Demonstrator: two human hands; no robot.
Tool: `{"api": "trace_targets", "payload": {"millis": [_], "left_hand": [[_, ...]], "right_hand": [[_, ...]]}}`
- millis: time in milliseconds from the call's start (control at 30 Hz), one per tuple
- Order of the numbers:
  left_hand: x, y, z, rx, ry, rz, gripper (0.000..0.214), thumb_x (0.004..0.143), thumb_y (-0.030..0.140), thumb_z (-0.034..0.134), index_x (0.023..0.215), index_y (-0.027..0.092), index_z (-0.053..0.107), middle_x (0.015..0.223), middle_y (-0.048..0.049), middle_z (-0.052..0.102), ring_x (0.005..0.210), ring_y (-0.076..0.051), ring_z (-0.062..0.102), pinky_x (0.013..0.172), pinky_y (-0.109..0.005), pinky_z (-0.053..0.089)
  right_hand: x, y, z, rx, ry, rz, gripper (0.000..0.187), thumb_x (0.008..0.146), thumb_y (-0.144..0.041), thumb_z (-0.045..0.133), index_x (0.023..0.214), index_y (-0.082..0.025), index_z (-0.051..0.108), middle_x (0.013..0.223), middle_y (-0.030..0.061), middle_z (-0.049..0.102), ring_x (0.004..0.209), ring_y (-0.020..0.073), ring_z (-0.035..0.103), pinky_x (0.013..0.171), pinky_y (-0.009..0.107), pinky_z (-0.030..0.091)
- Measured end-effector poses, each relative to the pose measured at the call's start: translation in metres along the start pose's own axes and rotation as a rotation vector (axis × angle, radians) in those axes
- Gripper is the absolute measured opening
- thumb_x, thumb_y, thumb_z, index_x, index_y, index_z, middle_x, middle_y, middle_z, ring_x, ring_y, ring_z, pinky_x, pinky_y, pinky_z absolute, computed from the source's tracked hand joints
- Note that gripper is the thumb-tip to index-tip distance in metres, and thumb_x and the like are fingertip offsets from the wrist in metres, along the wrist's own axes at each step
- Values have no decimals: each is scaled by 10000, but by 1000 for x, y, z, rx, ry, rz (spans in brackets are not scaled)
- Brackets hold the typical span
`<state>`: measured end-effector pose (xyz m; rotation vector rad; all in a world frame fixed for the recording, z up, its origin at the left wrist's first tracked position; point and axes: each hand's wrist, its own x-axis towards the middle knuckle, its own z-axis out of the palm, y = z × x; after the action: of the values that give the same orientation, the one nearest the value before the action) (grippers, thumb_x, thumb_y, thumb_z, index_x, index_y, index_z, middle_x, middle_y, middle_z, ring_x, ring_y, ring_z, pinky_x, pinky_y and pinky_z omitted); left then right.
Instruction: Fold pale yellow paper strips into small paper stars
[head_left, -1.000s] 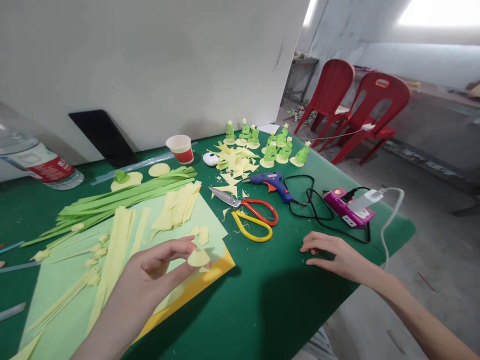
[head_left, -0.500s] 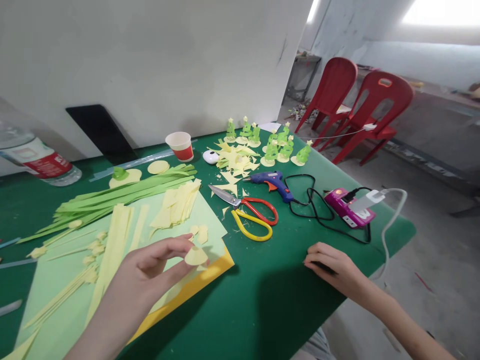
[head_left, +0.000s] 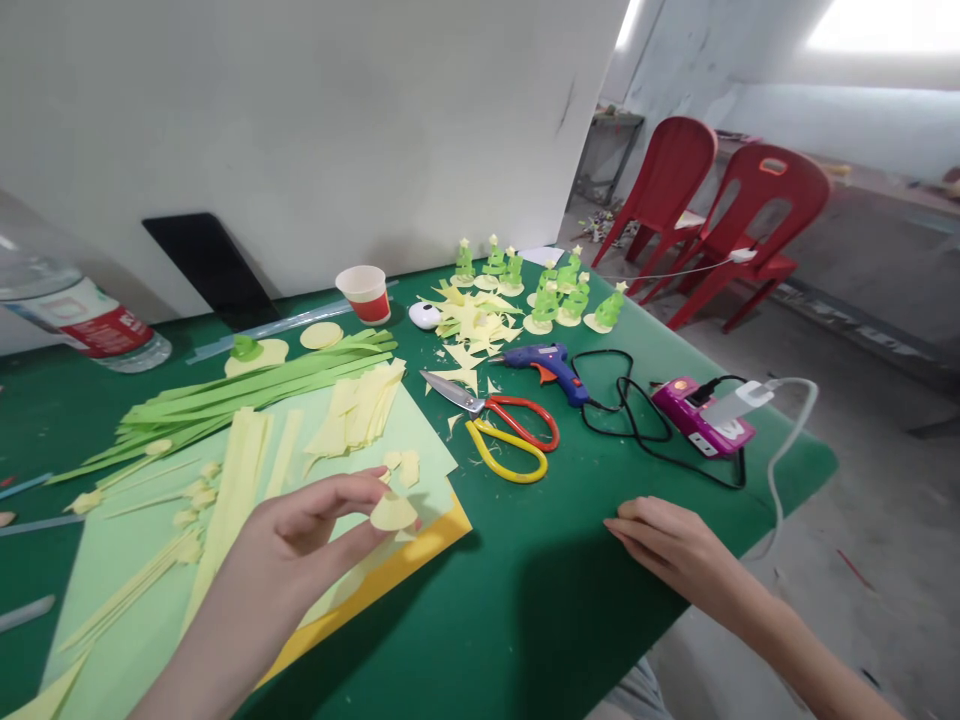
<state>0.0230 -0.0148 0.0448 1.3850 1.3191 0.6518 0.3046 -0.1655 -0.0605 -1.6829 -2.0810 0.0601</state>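
Note:
My left hand (head_left: 322, 545) pinches a small pale-yellow paper piece (head_left: 394, 512), curved like a little cone, between thumb and fingertips above the green paper sheet (head_left: 431, 440). My right hand (head_left: 667, 545) lies low over the table near its front edge, fingers curled together; whether anything small is between them is hidden. Between and beyond the hands are open scissors (head_left: 510, 440) with one red and one yellow handle. Small yellow paper bits (head_left: 409, 467) lie just past my left fingertips. Yellow paper strips (head_left: 232, 490) and stems with small paper heads (head_left: 187, 500) spread to the left.
A blue glue gun (head_left: 544, 365) is wired to a purple power socket (head_left: 705, 415). Behind are several green spiral paper trees (head_left: 546, 305), yellow scraps (head_left: 476, 315), a paper cup (head_left: 365, 295), a phone (head_left: 206, 265) and a bottle (head_left: 90, 315). Green strips (head_left: 255, 385) lie left. Red chairs (head_left: 772, 215) stand beyond.
My right hand has turned slightly, its fingers closing together. The left hand keeps its pinch on the paper piece. The whole view has shifted a little.

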Motion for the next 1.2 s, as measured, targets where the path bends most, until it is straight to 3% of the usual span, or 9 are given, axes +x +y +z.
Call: {"api": "trace_targets", "payload": {"millis": [200, 267, 367, 500, 600, 800, 967, 1067, 1200], "left_hand": [[3, -2, -3, 36, -59, -36, 60, 593, 312, 663, 625, 267, 642, 703, -32, 729, 1241, -307, 504, 948, -367, 437], [4, -1, -3, 44, -70, -52, 82, 610, 313, 649, 664, 254, 637, 848, -52, 745, 1253, -302, 492, 935, -372, 442], [4, 1, -3, 53, -90, -47, 92, 631, 305, 632, 694, 237, 640, 987, -71, 732, 1251, -304, 492, 924, -376, 442], [6, 2, -6, 41, -73, -5, 96, 638, 334, 656, 650, 242, 631, 738, -50, 732, 1219, -326, 516, 919, -389, 435], [10, 0, -9, 0, -49, 30, 111, 631, 337, 685, 641, 240, 632, 679, -38, 722, 1094, -316, 600, 892, -375, 442], [27, -1, -21, -108, -136, 9, 186, 660, 364, 714, 746, 212, 650, 724, -31, 752, 813, -246, 689, 767, -320, 479], [35, 7, -36, -259, -189, 77, 139, 719, 337, 689, 750, 203, 673, 753, -17, 753, 770, -193, 684, 720, -260, 490], [38, 8, -43, -318, -127, 148, 91, 716, 297, 689, 708, 206, 682, 747, 3, 722, 748, -164, 649, 656, -224, 483], [41, 5, -46, -346, -118, 155, 88, 698, 263, 687, 649, 196, 658, 686, 23, 667, 648, -122, 579, 595, -196, 456]], "right_hand": [[24, -3, -3, 27, 89, 43, 348, 975, -257, 345, 772, -180, 616, 717, 55, 643, 563, 108, 597, 489, 206, 470], [49, 2, -3, 51, 121, 93, 289, 973, -257, 386, 819, -167, 613, 797, 52, 644, 562, 91, 571, 495, 203, 475], [100, 16, -2, 92, 114, 153, 183, 942, -297, 505, 1015, -164, 607, 988, 49, 637, 766, 128, 617, 675, 293, 540], [162, 32, 3, 153, 58, 214, 266, 922, -300, 542, 1149, -163, 569, 1146, 80, 597, 946, 195, 615, 798, 392, 531], [187, 28, 1, 211, 23, 234, 266, 921, -300, 545, 1149, -164, 568, 1153, 80, 594, 951, 193, 613, 798, 391, 530], [211, -39, -17, 452, 1, 168, 191, 871, -206, 516, 870, -139, 695, 798, 44, 717, 559, 120, 635, 569, 250, 530], [230, -103, -28, 634, -135, -6, 231, 838, -246, 536, 692, -168, 698, 582, -1, 668, 465, 91, 579, 439, 176, 446], [234, -121, -26, 701, -173, -69, 227, 839, -260, 529, 672, -166, 651, 584, -3, 633, 504, 85, 545, 434, 159, 397], [229, -129, -12, 618, -152, -75, 165, 801, -248, 563, 662, -161, 575, 567, -17, 562, 491, 76, 484, 447, 162, 358]]}}
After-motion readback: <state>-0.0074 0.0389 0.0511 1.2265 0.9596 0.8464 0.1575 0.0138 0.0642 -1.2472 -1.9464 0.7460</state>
